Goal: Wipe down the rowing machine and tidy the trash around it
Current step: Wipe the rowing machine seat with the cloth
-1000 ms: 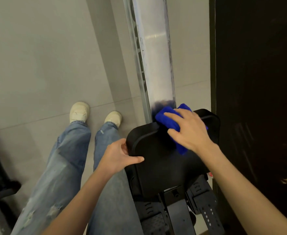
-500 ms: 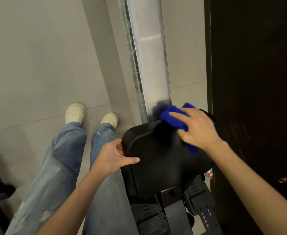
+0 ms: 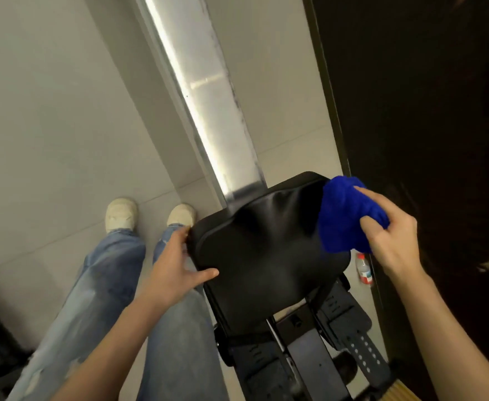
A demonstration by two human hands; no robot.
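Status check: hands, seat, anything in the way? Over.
Left hand grips seat at its left edge. Right hand holds blue cloth at seat's right edge. Small bottle on floor beside seat, not yet picked up.

The left hand [image 3: 176,267] grips the side edge of the seat [image 3: 266,256], thumb lying on top, forearm stretched forward. The right hand [image 3: 390,241] curls its fingers round a bunched blue cloth [image 3: 344,215].

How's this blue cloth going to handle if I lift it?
The blue cloth bunches in the right hand and droops by the edge of the black seat, so it is probably floppy and light. Its fuzzy pile likely drags rather than slides.
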